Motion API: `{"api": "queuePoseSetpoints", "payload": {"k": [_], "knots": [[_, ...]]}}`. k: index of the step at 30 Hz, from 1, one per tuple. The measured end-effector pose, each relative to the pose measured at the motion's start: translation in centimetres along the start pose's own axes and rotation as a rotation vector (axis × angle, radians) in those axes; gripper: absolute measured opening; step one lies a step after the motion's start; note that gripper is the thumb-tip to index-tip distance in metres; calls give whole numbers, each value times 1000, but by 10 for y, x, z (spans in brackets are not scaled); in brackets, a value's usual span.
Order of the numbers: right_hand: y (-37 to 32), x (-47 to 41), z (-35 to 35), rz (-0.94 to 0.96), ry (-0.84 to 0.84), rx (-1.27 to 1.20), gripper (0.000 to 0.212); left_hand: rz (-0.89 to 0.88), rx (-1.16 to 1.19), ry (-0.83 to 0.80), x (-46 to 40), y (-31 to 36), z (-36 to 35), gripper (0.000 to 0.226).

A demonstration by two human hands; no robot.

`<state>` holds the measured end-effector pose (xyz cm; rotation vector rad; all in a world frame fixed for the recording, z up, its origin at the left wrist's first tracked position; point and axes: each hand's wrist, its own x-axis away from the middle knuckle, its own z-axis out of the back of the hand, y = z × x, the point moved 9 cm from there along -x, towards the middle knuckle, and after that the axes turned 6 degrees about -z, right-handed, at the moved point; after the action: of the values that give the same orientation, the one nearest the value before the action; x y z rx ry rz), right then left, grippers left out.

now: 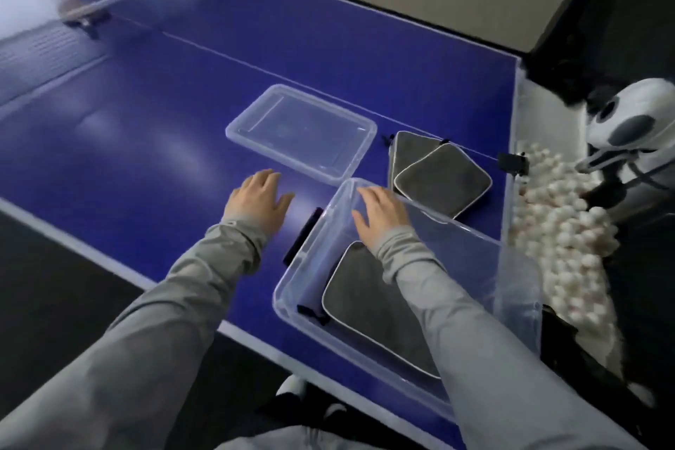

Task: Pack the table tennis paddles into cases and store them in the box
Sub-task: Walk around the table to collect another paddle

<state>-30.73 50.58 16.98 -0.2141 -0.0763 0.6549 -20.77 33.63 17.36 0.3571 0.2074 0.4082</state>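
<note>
Hands both flat and empty: my left hand [260,196] over the table [146,142], my right hand [380,210] above the box [292,289]. One case [369,307] lies inside; two cases [438,172] lie just beyond it.

Both hands [316,206] (empty) near clear box [310,259]

Deep blue surface [164,128] with thin white lines and a pale edge. Clear box [292,289], clear lid [303,131]. Dark grey cases with white piping: one in the box [361,307], two beside it [442,175]. Grey sleeves [175,321]. White balls [562,230] heaped at right, and a black-and-white machine [628,124] above them.
</note>
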Motion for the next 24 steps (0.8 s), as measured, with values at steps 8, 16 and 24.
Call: {"api": "queuePoseSetpoints", "payload": {"k": [8,16,24], "knots": [[-156,4,-59,370,-142,37,46,466,-53,-85,131,-147,6,49],[-272,56,-157,553,-402,291,45,688,-6,-227,248,-238,-18,46],[-393,109,-261,601,-631,463,45,887,27,-347,376,-355,-8,44]]}}
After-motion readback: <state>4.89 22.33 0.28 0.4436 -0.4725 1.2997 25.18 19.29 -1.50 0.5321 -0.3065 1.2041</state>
